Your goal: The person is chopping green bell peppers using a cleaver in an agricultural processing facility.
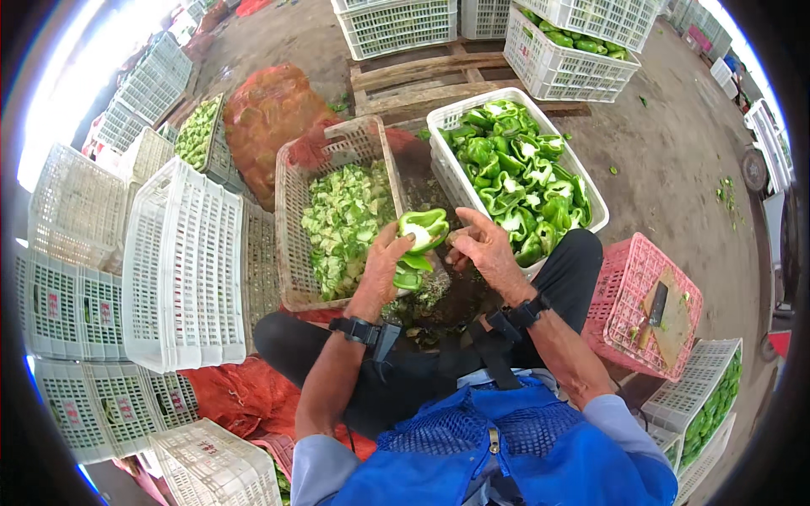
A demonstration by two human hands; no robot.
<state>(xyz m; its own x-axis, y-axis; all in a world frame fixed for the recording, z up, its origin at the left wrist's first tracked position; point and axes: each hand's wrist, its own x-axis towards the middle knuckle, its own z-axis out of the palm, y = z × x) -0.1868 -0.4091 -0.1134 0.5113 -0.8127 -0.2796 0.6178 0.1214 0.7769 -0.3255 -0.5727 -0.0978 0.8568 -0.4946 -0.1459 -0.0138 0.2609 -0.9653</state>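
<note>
My left hand (389, 260) is closed round cut green bell pepper pieces. The upper piece (424, 226) shows its pale inside, and another green piece (410, 277) hangs below it. Just to the right, my right hand (487, 251) has its thumb and fingers curled together; whatever they pinch is too small to make out. Left of my hands stands a beige crate (284, 223) with pale green pepper cores (346, 219) in it. A white crate (602, 202) at the right is heaped with opened green bell peppers (523, 173).
An upturned pink crate (609, 304) at the right bears a board (671, 325) and a knife (659, 304). Stacked white crates (186, 266) crowd the left. Behind are a red mesh sack (274, 118), a wooden pallet (422, 80) and crates of peppers (565, 72).
</note>
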